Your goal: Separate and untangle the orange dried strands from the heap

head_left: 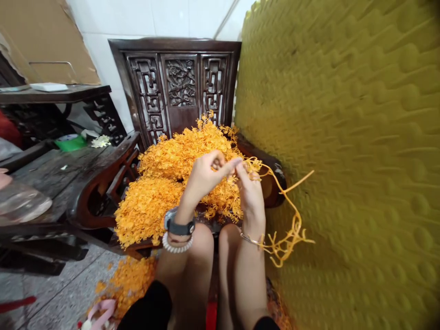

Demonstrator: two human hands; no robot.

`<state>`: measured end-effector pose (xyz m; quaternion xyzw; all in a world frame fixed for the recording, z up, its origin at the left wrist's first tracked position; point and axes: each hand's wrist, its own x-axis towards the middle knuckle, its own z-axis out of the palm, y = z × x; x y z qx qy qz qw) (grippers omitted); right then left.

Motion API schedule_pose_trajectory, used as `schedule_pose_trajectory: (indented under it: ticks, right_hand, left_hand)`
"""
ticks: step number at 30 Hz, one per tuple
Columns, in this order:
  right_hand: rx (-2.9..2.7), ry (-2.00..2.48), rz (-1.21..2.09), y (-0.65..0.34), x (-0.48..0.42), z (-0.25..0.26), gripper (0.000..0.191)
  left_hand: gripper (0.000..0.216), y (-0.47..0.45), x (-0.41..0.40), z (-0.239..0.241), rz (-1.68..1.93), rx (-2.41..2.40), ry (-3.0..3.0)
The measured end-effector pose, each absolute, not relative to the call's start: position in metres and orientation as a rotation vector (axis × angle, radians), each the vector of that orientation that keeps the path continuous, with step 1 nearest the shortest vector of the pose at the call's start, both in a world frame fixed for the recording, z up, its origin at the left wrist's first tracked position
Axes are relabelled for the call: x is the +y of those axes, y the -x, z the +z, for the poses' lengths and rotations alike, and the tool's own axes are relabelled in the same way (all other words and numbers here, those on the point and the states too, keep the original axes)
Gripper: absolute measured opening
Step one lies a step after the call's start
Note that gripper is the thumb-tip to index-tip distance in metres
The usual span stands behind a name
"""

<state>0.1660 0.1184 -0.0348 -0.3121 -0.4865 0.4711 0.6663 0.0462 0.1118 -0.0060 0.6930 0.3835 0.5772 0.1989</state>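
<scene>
My left hand and my right hand meet above my knees, fingers pinched together on a sprig of orange plastic flowers. A long orange stem trails from my right hand down past the wrist, ending in a tangle of branches. Behind my hands, a big heap of the same orange flower sprigs covers the seat of a dark carved wooden chair. A watch and a bead bracelet circle my left wrist.
A large yellow-green foam sheet with a bumpy surface stands close on the right. A dark wooden table is on the left, with a green dish and small white flowers. More orange sprigs lie on the tiled floor.
</scene>
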Motion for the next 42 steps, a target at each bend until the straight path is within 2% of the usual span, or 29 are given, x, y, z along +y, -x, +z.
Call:
schedule_pose_trajectory:
  ticks: [2, 5, 7, 10, 13, 21, 26, 28, 34, 38, 42]
  right_hand:
    - [-1.019, 0.717, 1.024, -0.172, 0.121, -0.036, 0.017]
    - [-0.906, 0.666, 1.101, -0.185, 0.122, -0.033, 0.019]
    - [-0.915, 0.608, 1.181, -0.193, 0.121, -0.028, 0.03]
    - [-0.999, 0.576, 1.244, -0.197, 0.116, -0.023, 0.045]
    - [-1.016, 0.577, 1.251, -0.19, 0.111, -0.022, 0.048]
    - [-0.977, 0.385, 1.181, -0.171, 0.107, -0.025, 0.046]
    - [-0.816, 0.314, 0.995, -0.191, 0.113, -0.024, 0.046]
    - [-0.854, 0.383, 0.984, -0.202, 0.116, -0.025, 0.043]
    - [-1.045, 0.717, 0.977, -0.212, 0.124, -0.035, 0.023]
    - [-1.043, 0.795, 0.899, -0.198, 0.125, -0.039, 0.017]
    - [-1.186, 0.829, 0.859, -0.184, 0.126, -0.04, 0.018]
  left_hand:
    - [0.038, -0.072, 0.122, -0.001, 1.505, 0.98, -1.973]
    - [0.039, -0.097, 0.135, -0.007, 1.378, 0.67, -1.766]
    - [0.037, -0.107, 0.139, -0.013, 1.299, 0.477, -1.577]
    - [0.036, -0.113, 0.14, -0.023, 1.367, 0.333, -1.311]
    - [0.035, -0.116, 0.134, -0.028, 1.481, 0.271, -1.089]
    - [0.042, -0.115, 0.124, -0.023, 1.596, 0.302, -0.95]
    - [0.048, -0.076, 0.129, -0.04, 1.96, 0.349, -0.819]
    - [0.048, -0.065, 0.128, -0.049, 2.0, 0.295, -0.728]
    - [0.025, -0.078, 0.117, -0.05, 1.661, 0.451, -1.147]
    - [0.021, -0.081, 0.129, -0.063, 1.738, 0.604, -1.343]
    - [0.01, -0.076, 0.144, -0.078, 1.732, 0.698, -1.373]
